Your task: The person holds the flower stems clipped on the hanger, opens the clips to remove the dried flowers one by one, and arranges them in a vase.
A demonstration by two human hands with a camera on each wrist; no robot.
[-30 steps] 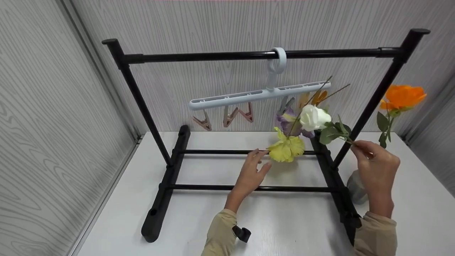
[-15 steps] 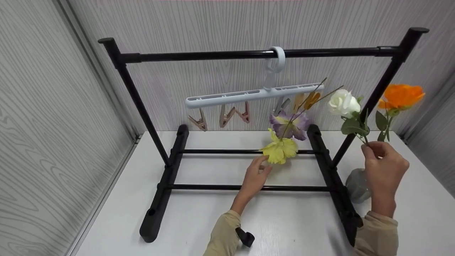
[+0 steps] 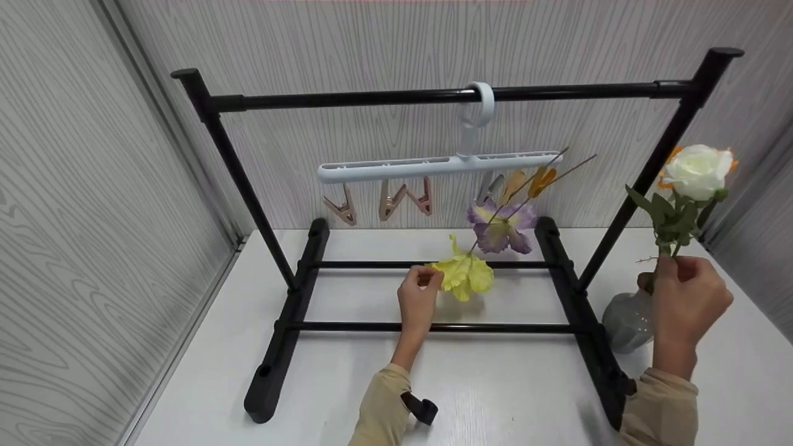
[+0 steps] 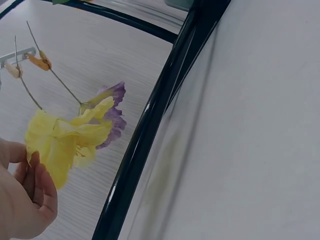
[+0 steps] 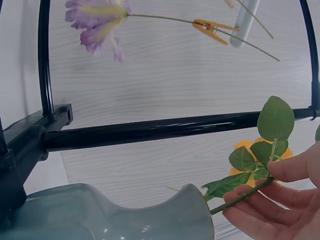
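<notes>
- Leftmost, the black rack (image 3: 248, 186) stands on the white table (image 3: 508, 396), and a pale blue clip hanger (image 3: 433, 166) hooks over its top bar with several pegs dangling below.
- Next, the left hand (image 3: 418, 300) has its fingers curled, pinching the edge of the yellow flower (image 3: 464, 275); the left wrist view shows petals caught between thumb and fingertips.
- That yellow flower hangs head down on a thin stem running up to a peg on the hanger, with the purple flower (image 3: 499, 226) just beside it, likewise hung from an orange peg (image 5: 212, 26).
- Both blooms look like thin fabric: very light, soft and easily creased, so the stem looks a safer place to hold than the petals, and a pull could slip the stem from its peg.
- Further right, the grey-green vase (image 3: 626, 322) sits on the table just outside the rack's right foot.
- Rightmost, the right hand (image 3: 687, 297) pinches the green stem of the white rose (image 3: 697, 170) between thumb and fingers, low down under the leaves, holding it upright directly above the vase mouth.
- An orange flower (image 5: 245, 146) peeks out behind the rose.
- Judging by its look, the rose is light and top-heavy, its stem stiff enough to steer; a low grip suits it.
</notes>
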